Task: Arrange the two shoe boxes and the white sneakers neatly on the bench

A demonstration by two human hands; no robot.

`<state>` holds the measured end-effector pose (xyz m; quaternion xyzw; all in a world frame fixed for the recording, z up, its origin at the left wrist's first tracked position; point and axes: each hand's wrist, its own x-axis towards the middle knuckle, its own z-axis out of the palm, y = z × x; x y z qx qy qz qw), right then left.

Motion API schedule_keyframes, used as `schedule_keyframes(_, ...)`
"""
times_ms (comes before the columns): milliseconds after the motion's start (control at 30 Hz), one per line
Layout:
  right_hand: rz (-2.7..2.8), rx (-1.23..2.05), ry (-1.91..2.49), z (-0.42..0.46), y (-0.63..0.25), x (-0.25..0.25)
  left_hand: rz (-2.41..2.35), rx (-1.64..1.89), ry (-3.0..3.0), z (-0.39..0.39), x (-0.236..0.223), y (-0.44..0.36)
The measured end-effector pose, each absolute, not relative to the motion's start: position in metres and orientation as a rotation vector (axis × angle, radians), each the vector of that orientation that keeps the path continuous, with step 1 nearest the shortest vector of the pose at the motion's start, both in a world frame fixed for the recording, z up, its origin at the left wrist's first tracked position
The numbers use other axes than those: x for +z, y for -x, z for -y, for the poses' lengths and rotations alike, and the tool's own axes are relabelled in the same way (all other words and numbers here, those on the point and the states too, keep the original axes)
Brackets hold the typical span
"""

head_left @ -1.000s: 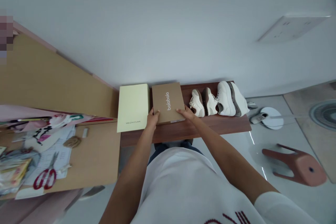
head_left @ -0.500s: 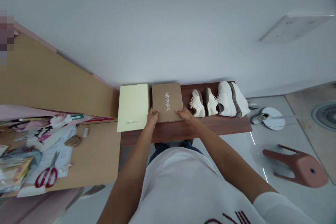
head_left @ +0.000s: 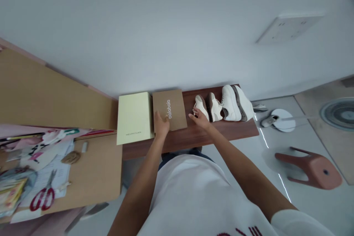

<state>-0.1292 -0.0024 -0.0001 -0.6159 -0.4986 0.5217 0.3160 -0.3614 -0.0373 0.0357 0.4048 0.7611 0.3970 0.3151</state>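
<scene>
A brown shoebox (head_left: 176, 107) marked "balabala" lies on a dark red-brown wooden bench (head_left: 190, 136), beside a pale yellow box (head_left: 134, 116) marked "MEIZHIYUAN". Over the brown box's near left part is my left hand (head_left: 162, 124), fingers apart; whether it touches the lid I cannot tell. My right hand (head_left: 200, 119) hovers off the box's right side with its fingers spread, holding nothing. It partly covers the nearest of two small white shoes, the left shoe (head_left: 201, 104); the other small shoe (head_left: 215, 107) stands next to it. Larger white sneakers (head_left: 231, 105) stand farther right.
At left, a cardboard-coloured table (head_left: 96, 169) carries red-handled scissors (head_left: 42, 198), papers and bagged items. Right of the bench are a reddish plastic stool (head_left: 315, 169), a grey shoe (head_left: 269, 121) near a round white base (head_left: 286, 120), and a fan (head_left: 339, 114). A wall socket plate (head_left: 290, 27) is above.
Both hands have let go of the brown box. My right hand has moved off toward the small shoes, while the left has shifted over the box's lid. The view has turned slightly.
</scene>
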Motion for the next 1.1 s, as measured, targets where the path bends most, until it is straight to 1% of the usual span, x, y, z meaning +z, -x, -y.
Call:
schedule_keyframes(200,1.29,1.236,1.669,-0.003,0.051,0.019,-1.758,0.965,-1.238,0.029,0.051,0.272)
schedule_keyframes(433,1.23,1.237,1.765,-0.002,-0.015,0.014,-1.663,0.876,-1.057,0.032,0.027,0.205)
schedule_keyframes(633,1.257,1.263,1.835,-0.004,-0.04,-0.006,-1.691,0.796,-1.036,0.031,-0.003,0.184)
schedule_keyframes(733,1.299,1.275,1.857,-0.006,-0.04,-0.015,-1.721,0.763,-0.963,0.03,-0.016,0.177)
schedule_keyframes(800,1.377,1.262,1.913,-0.008,-0.036,-0.017,-1.762,0.682,-0.93,0.03,-0.023,0.173)
schedule_keyframes(967,1.718,1.176,2.2,-0.016,-0.024,-0.013,-1.818,0.359,-1.208,0.026,-0.032,0.167)
schedule_keyframes(1100,1.979,1.155,2.201,-0.022,-0.024,-0.002,-1.817,0.309,-1.404,0.025,-0.029,0.173)
